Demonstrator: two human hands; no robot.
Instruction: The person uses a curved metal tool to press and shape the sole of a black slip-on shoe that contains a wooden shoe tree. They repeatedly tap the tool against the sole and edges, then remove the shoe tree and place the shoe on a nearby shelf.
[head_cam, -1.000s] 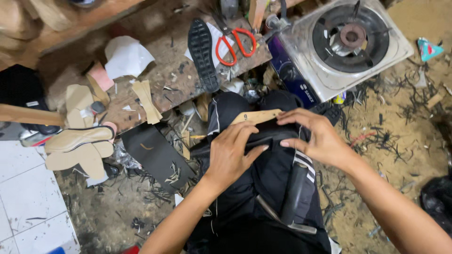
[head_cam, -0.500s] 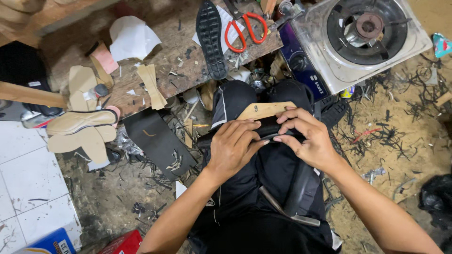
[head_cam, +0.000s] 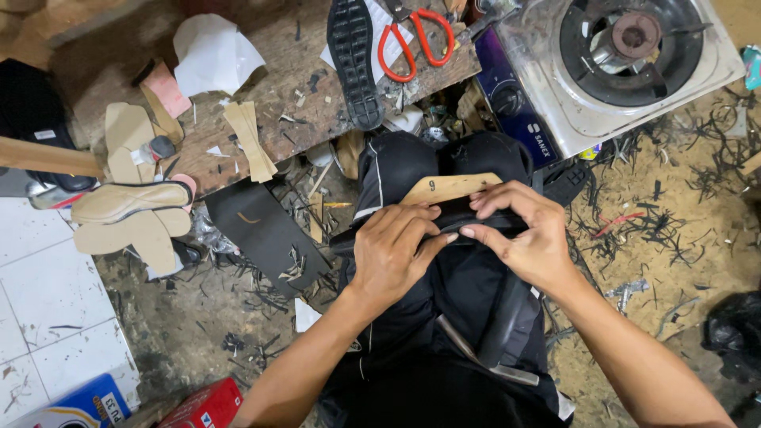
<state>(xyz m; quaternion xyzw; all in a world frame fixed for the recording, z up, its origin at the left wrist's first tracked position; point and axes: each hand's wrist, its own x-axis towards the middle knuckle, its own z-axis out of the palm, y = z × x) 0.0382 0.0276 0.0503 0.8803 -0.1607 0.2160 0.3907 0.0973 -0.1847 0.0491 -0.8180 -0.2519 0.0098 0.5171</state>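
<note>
Both of my hands press on a black strap-like piece laid across a tan wooden shoe form resting on my lap in black trousers. My left hand grips the black piece from the left, fingers curled over its edge. The fingertips of my right hand pinch it from the right. A second black strip with a pale edge lies along my right thigh.
A worn wooden bench holds a black shoe sole, red-handled scissors and tan cut-outs. A single-burner gas stove sits at top right. Tan insoles and a black sheet lie on the littered floor at left.
The view has shifted slightly. My hands have closed in together on the black piece over the wooden form, fingertips now almost touching.
</note>
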